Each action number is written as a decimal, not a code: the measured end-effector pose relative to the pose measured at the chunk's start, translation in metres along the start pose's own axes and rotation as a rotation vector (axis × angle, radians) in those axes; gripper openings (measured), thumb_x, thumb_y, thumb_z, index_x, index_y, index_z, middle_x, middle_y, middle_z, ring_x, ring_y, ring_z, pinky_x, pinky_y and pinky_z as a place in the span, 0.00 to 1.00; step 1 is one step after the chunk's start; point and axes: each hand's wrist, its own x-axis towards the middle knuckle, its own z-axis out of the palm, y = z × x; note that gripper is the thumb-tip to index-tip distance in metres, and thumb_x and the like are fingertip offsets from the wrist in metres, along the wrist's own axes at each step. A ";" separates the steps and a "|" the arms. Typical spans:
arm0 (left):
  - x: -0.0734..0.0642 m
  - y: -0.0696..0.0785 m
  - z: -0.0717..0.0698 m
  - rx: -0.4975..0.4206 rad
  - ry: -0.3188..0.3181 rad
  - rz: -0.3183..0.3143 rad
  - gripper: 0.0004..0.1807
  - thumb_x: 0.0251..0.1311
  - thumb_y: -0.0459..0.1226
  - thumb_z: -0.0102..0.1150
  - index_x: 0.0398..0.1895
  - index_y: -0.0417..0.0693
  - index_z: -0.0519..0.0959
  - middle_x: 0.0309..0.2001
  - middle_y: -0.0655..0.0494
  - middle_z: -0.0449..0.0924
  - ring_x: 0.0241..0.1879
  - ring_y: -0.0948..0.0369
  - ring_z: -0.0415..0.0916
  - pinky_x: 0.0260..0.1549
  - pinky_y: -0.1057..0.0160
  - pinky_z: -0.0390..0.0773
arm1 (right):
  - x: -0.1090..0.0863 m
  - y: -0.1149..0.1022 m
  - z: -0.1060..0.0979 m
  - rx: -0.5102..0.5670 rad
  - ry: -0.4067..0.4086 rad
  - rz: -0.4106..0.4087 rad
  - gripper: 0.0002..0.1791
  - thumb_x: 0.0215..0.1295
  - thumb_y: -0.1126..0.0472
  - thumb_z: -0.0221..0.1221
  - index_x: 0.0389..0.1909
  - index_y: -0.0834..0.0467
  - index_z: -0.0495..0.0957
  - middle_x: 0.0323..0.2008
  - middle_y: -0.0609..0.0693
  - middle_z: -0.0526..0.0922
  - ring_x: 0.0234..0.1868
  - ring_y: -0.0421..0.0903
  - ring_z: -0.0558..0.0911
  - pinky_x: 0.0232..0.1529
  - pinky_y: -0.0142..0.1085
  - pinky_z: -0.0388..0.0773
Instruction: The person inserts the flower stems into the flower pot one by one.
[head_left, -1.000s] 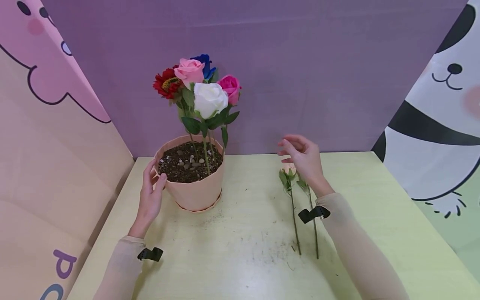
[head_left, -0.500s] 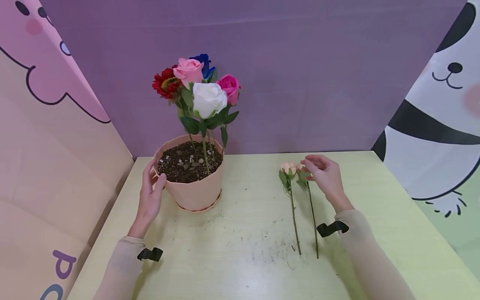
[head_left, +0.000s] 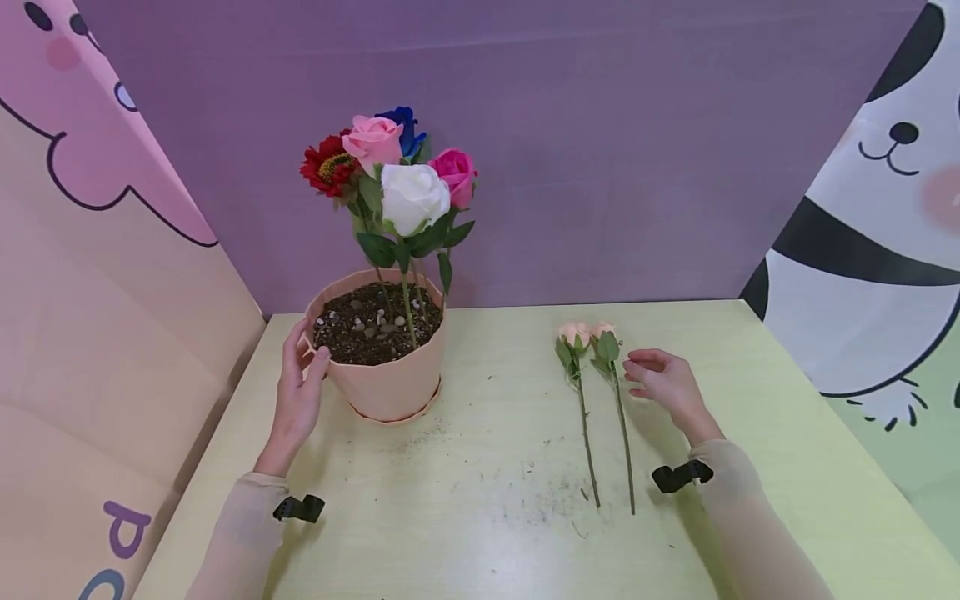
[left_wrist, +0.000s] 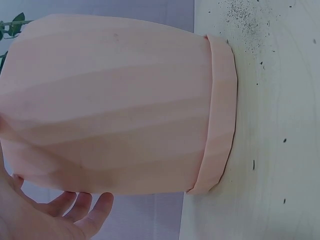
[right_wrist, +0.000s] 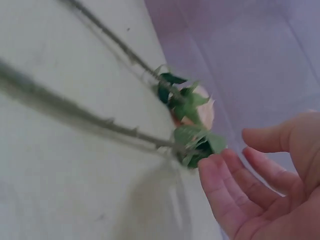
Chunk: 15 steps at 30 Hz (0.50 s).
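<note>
A pink flower pot [head_left: 390, 387] filled with dark soil stands at the left of the table. My left hand [head_left: 298, 404] holds the pot's left side near the rim, thumb toward the front. In the left wrist view, its fingers [left_wrist: 102, 210] lie along the pot wall. Two pale peach roses, a left rose [head_left: 574, 335] and a right rose [head_left: 604, 333], lie side by side on the table, stems toward me. Just right of the right rose, my right hand [head_left: 667, 385] hovers with loosely bent fingers and nothing in them.
Upright in the pot are a white rose [head_left: 414, 200], a light pink rose [head_left: 372, 142], a hot pink rose [head_left: 454, 177], a blue flower [head_left: 403, 129] and a red flower [head_left: 330, 167]. Soil crumbs [head_left: 551, 500] dot the table. A purple cloth [head_left: 600, 167] hangs behind.
My right hand has moved right and toward me, away from above the rose heads, uncovering both. The left hand stays on the pot.
</note>
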 end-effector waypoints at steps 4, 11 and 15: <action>0.000 -0.001 0.000 -0.008 -0.001 0.002 0.36 0.85 0.45 0.43 0.88 0.63 0.44 0.84 0.38 0.51 0.78 0.41 0.57 0.73 0.35 0.66 | 0.002 0.012 0.000 0.012 -0.044 0.024 0.30 0.79 0.60 0.59 0.71 0.76 0.68 0.58 0.67 0.83 0.42 0.33 0.87 0.46 0.35 0.90; 0.000 -0.002 0.000 -0.015 0.003 0.008 0.35 0.85 0.45 0.44 0.88 0.63 0.45 0.84 0.38 0.51 0.78 0.41 0.58 0.73 0.35 0.66 | 0.003 0.018 0.003 0.004 -0.105 0.071 0.31 0.78 0.60 0.60 0.72 0.75 0.67 0.58 0.67 0.84 0.42 0.34 0.87 0.46 0.36 0.90; 0.000 -0.001 0.000 -0.012 0.008 0.017 0.35 0.85 0.46 0.44 0.88 0.63 0.46 0.84 0.39 0.52 0.77 0.41 0.58 0.73 0.35 0.66 | 0.005 0.017 0.004 0.014 -0.114 0.093 0.30 0.77 0.61 0.61 0.71 0.75 0.68 0.55 0.63 0.87 0.41 0.36 0.87 0.45 0.36 0.90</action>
